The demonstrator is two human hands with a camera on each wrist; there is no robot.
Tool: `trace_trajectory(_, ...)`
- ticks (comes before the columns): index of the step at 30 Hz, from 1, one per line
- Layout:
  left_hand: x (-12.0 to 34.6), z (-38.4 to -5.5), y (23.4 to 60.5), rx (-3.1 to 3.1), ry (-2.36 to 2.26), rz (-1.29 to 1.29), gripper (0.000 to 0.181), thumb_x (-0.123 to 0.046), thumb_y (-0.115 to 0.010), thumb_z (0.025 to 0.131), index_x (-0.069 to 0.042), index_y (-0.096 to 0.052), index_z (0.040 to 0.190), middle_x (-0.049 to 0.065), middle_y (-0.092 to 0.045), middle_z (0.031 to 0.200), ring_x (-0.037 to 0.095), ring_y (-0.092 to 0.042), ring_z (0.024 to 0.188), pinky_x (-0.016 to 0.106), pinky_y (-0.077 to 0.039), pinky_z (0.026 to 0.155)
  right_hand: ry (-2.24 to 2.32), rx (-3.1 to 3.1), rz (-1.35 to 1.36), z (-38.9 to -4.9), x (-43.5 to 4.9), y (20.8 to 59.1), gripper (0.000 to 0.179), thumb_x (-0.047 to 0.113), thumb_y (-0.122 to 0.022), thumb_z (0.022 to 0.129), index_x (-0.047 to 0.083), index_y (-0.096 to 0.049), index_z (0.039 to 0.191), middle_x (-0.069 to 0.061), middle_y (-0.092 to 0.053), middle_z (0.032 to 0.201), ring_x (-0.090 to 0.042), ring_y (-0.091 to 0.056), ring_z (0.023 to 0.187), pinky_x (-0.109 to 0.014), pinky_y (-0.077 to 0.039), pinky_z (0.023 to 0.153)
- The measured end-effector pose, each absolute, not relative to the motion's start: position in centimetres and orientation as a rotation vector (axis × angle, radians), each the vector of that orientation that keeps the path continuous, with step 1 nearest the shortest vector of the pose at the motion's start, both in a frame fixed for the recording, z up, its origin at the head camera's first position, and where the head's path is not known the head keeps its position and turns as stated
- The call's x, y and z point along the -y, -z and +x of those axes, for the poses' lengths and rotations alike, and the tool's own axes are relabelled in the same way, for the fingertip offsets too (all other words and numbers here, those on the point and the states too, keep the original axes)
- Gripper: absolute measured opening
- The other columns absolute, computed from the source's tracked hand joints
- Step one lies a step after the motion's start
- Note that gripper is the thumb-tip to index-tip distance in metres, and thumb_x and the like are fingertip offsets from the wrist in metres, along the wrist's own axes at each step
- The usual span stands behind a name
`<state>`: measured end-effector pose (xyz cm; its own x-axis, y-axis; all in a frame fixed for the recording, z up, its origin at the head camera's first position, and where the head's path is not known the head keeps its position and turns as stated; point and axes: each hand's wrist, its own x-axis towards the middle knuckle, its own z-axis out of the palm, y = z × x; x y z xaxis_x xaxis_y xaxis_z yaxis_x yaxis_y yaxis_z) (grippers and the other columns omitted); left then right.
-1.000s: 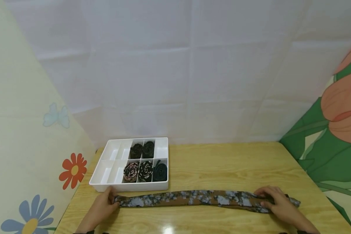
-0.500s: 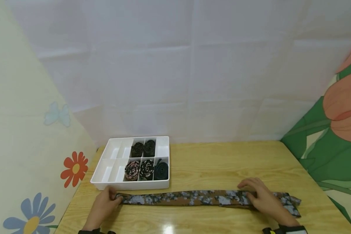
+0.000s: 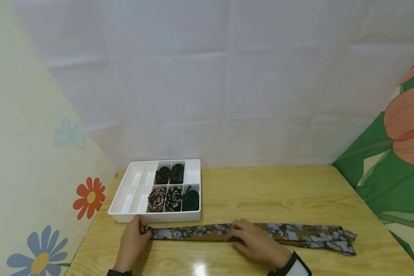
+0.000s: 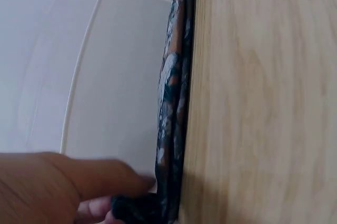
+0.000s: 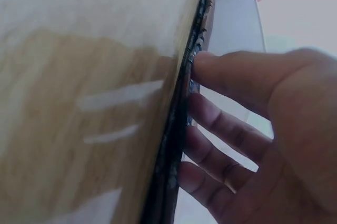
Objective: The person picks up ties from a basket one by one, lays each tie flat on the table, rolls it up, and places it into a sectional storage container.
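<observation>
A brown necktie with a grey-blue floral pattern [image 3: 189,232] lies stretched sideways along the front of the table, folded lengthwise in layers. Its left end is bunched into a small dark curl [image 4: 138,208], which my left hand [image 3: 132,241] pinches between thumb and fingers. Around the tie's middle, my right hand [image 3: 257,244] rests its fingertips along the cloth. The right wrist view shows those fingers [image 5: 202,111] loosely spread against the tie's edge. Beyond the right hand, the tie's wide end and a second layer fan slightly apart.
Behind the left hand stands a white divided tray [image 3: 165,217]. Several rolled ties sit in its compartments, including a dark green roll [image 3: 192,200] and a pink-black patterned roll [image 3: 156,200]. The wooden table [image 3: 262,195] meets a white backdrop [image 3: 262,145] at the back.
My right hand has slid leftward along the tie from its wide end to its middle. My left hand has shifted slightly right, still pinching the curled end.
</observation>
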<state>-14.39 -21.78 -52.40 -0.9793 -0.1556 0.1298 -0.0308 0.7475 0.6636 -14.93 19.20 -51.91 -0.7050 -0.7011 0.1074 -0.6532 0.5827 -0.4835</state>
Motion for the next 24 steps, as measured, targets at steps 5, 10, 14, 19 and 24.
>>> trace_trajectory(5,21.4,-14.3,52.5,2.757,1.058,0.092,0.006,-0.004,-0.075,0.091,-0.002,-0.069,0.089,0.004,-0.061,0.081,0.013,-0.054,0.074,0.028,-0.045,0.066,0.778,-2.718,-1.083,-15.0,-18.7,51.9,0.014,0.028,-0.072,0.103,0.032,-0.075,0.116,0.014,-0.062,0.115,-0.004,-0.056,0.103,-0.029,-0.054,0.080)
trace_trajectory(10,21.3,-14.3,52.6,2.764,1.046,0.115,0.015,-0.002,-0.078,0.087,0.001,-0.065,0.096,0.009,-0.063,0.087,0.018,-0.058,0.080,0.033,-0.048,0.072,0.785,-2.684,-1.029,-15.4,-18.1,51.5,0.010,0.030,-0.070,0.104,0.032,-0.074,0.112,0.015,-0.061,0.112,-0.001,-0.055,0.100,-0.026,-0.052,0.078)
trace_trajectory(14,20.8,-14.2,52.7,2.776,1.041,0.186,0.026,-0.006,-0.081,0.084,0.001,-0.060,0.098,0.011,-0.063,0.089,0.021,-0.058,0.082,0.038,-0.048,0.073,0.774,-2.670,-1.073,-15.8,-16.8,51.2,0.011,0.031,-0.069,0.104,0.030,-0.074,0.114,0.014,-0.062,0.114,-0.003,-0.057,0.103,-0.027,-0.053,0.079)
trace_trajectory(19,19.5,-14.3,52.9,2.709,1.103,0.146,0.028,0.002,-0.079,0.077,-0.002,-0.056,0.093,0.008,-0.057,0.086,0.017,-0.052,0.080,0.032,-0.044,0.069,0.761,-2.643,-1.129,-16.2,-14.9,51.3,0.023,0.029,-0.068,0.105,0.028,-0.073,0.127,0.013,-0.062,0.118,0.000,-0.056,0.103,-0.025,-0.053,0.082)
trace_trajectory(24,18.1,-14.2,53.2,2.656,1.137,0.076,0.028,0.004,-0.085,0.076,-0.003,-0.061,0.089,0.006,-0.056,0.086,0.013,-0.049,0.080,0.028,-0.042,0.070,0.709,-2.636,-1.193,-16.4,-13.5,51.7,0.024,0.027,-0.068,0.106,0.026,-0.076,0.127,0.012,-0.063,0.116,0.001,-0.055,0.102,-0.022,-0.052,0.081)
